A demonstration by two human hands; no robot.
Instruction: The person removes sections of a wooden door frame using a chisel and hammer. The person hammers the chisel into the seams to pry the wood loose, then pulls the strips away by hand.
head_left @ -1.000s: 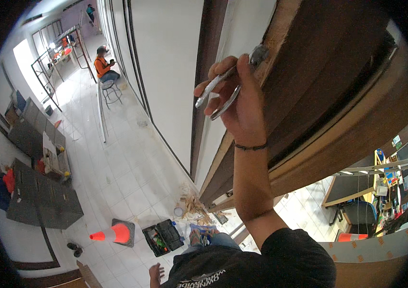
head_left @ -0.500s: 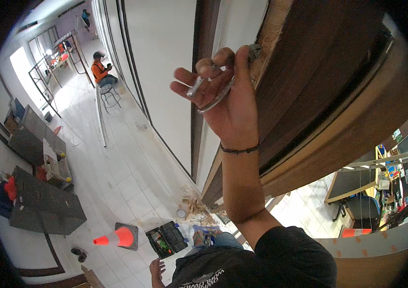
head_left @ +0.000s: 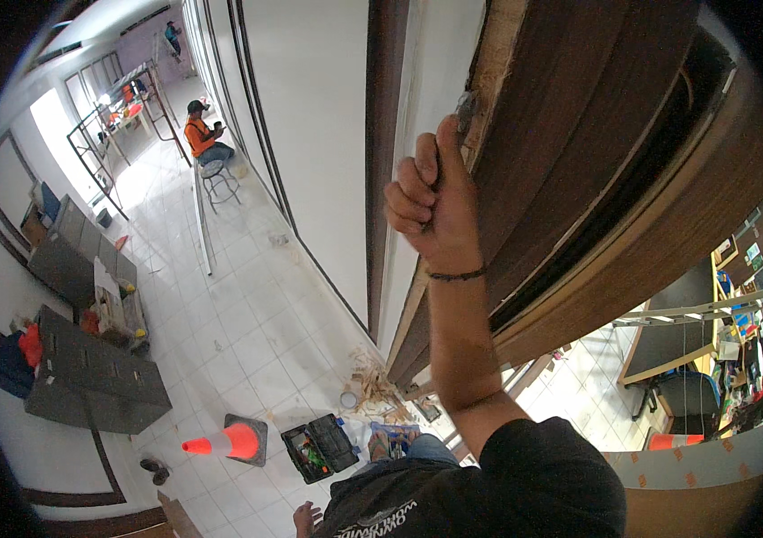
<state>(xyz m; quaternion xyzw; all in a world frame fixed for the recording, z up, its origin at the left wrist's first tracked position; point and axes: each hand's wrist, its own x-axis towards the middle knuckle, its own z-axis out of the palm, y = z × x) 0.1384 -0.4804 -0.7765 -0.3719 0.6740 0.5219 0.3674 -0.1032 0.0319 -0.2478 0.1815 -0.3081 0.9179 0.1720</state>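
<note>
My right hand (head_left: 433,193) is raised high in front of a dark brown wood panel, its fingers wrapped tightly with the thumb pointing up. It grips a silver hand tool that looks like pliers (head_left: 466,109); only the metal head shows above the thumb, and the handles are hidden in the fist. That head sits against the rough, bare wood edge (head_left: 494,67) of the dark panel (head_left: 570,117). Low by my side, my left hand (head_left: 307,518) hangs with its fingers loosely apart and nothing in it.
An open black toolbox (head_left: 320,448) lies on the tiles near my feet, beside an orange-and-white cone (head_left: 229,441). Wood shavings (head_left: 368,381) litter the floor. Grey cabinets (head_left: 99,372) stand left. A person in orange (head_left: 202,136) sits on a stool beyond.
My right hand has gone from partly spread fingers, with the silver handles apart, to a closed fist around them. My left hand has dropped slightly lower. The view has shifted a little.
</note>
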